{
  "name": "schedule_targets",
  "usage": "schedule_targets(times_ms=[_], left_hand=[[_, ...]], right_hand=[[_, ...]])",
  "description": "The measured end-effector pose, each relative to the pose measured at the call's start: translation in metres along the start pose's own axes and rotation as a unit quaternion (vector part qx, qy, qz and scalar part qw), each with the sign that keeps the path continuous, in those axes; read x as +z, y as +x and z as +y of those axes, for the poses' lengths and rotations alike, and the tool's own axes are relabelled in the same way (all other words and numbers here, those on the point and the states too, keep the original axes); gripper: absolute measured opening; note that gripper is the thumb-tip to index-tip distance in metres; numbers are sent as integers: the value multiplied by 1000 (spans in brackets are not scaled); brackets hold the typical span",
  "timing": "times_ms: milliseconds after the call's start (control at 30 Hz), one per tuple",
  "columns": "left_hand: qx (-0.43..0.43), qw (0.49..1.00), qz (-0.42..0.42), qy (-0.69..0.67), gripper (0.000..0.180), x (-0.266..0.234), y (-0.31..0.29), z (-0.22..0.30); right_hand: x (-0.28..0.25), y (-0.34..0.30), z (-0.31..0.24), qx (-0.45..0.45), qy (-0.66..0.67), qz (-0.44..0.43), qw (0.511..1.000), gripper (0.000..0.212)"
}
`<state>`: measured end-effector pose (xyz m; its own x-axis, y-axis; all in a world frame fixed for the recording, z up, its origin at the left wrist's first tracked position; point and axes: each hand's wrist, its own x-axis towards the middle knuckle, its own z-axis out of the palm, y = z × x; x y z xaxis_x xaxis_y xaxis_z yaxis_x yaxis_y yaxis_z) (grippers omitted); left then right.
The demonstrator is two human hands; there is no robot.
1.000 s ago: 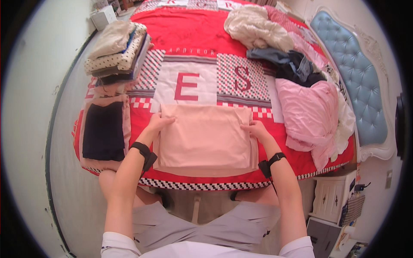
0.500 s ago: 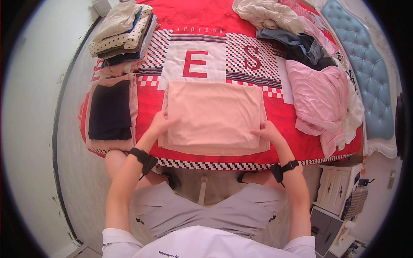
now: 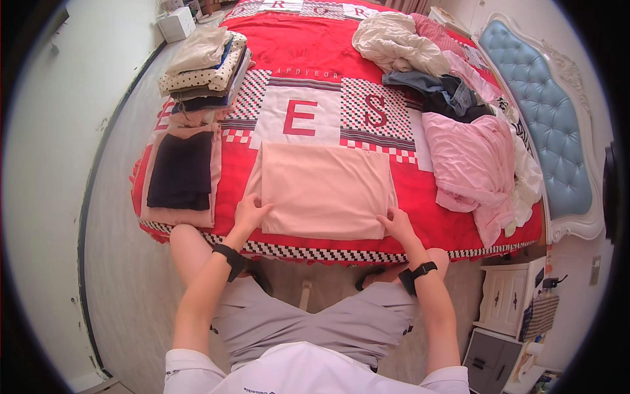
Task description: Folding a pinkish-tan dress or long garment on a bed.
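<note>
Folded peach cloth (image 3: pixel 325 190) lies between left hand (image 3: pixel 251 213) and right hand (image 3: pixel 398 226), half-curled fingers touching its side edges; undersides hidden, grip impossible to tell.

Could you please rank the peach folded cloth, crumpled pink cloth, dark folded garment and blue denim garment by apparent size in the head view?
1. Peach folded cloth
2. Crumpled pink cloth
3. Dark folded garment
4. Blue denim garment

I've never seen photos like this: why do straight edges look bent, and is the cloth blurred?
Head view: the wide lens bends the bed's front edge, leaving dark corners; head view: the folded pink cloth looks reasonably clear, softly lit, without strong glare.
</note>
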<state>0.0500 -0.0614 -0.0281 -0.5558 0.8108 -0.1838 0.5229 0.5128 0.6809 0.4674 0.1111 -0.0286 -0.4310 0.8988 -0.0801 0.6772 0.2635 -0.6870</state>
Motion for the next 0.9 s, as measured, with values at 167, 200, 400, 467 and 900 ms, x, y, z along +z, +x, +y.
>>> schedule_targets(times_ms=[167, 200, 400, 467, 900], left_hand=[[13, 998, 48, -31, 33, 4, -10, -9], [14, 996, 77, -39, 33, 3, -12, -10], [38, 936, 326, 127, 33, 0, -6, -37], [-16, 968, 234, 89, 34, -11, -2, -30], [-124, 979, 38, -157, 30, -16, 11, -87]], right_hand=[[4, -2, 1, 4, 12, 36, 999, 27], [5, -3, -1, 5, 26, 48, 998, 27], [4, 1, 3, 43, 24, 44, 998, 34], [0, -2, 17, 25, -58, 101, 993, 36], [10, 8, 73, 162, 109, 42, 980, 41]])
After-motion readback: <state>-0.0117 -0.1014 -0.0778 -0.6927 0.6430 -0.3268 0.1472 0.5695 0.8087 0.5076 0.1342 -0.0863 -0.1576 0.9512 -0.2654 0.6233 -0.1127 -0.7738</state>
